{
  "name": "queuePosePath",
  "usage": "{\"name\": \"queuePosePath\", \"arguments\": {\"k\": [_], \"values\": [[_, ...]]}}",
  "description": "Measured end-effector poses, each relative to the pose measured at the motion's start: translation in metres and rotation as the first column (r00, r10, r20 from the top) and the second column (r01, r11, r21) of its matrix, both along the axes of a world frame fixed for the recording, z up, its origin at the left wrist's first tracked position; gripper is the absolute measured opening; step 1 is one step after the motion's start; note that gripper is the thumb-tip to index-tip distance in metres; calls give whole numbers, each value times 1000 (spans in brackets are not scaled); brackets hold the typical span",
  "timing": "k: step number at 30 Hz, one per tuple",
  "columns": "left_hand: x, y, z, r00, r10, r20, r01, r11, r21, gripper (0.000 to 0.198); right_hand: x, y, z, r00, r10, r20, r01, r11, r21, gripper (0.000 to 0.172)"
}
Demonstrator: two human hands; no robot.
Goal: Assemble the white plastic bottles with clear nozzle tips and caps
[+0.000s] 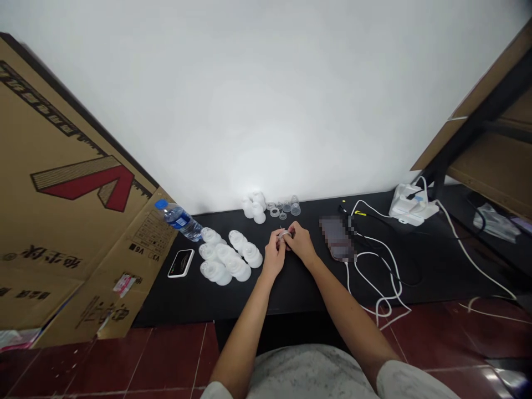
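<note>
Over the middle of the black table, my left hand (pixel 274 249) and my right hand (pixel 301 241) meet with fingers closed around a small whitish translucent ring-shaped piece (pixel 285 234). The fingers cover much of it. Just beyond the hands lie several clear rings (pixel 275 212) and some clear plastic cups (pixel 295 206). Behind and to the left of them is a cluster of small white rounded pieces (pixel 254 208). Left of my left hand stand several white, translucent bottle-like pieces with stepped tops (pixel 228 256), grouped close together.
A water bottle (pixel 179 220) leans at the left beside a white-framed device (pixel 181 263) and a large cardboard box (pixel 75 210). To the right are a phone (pixel 337 238), loose white cables (pixel 390 266) and a power strip (pixel 409 205). A white wall (pixel 266 100) rises behind the table (pixel 299 288).
</note>
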State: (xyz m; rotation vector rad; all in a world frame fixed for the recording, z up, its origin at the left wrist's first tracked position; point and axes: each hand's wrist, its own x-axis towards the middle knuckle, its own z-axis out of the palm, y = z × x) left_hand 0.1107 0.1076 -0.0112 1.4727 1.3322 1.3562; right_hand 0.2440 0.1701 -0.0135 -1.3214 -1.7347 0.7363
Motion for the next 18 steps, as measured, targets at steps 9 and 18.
{"name": "queuePosePath", "arguments": {"k": [9,18], "values": [[3,-1,-2,998,61,5,-61,998,22,33,5,-3,9,962,251,107,-265,953,149,32],[3,2,-2,987,126,101,-125,992,-19,33,-1,-5,3,955,292,-53,-284,952,117,39]]}}
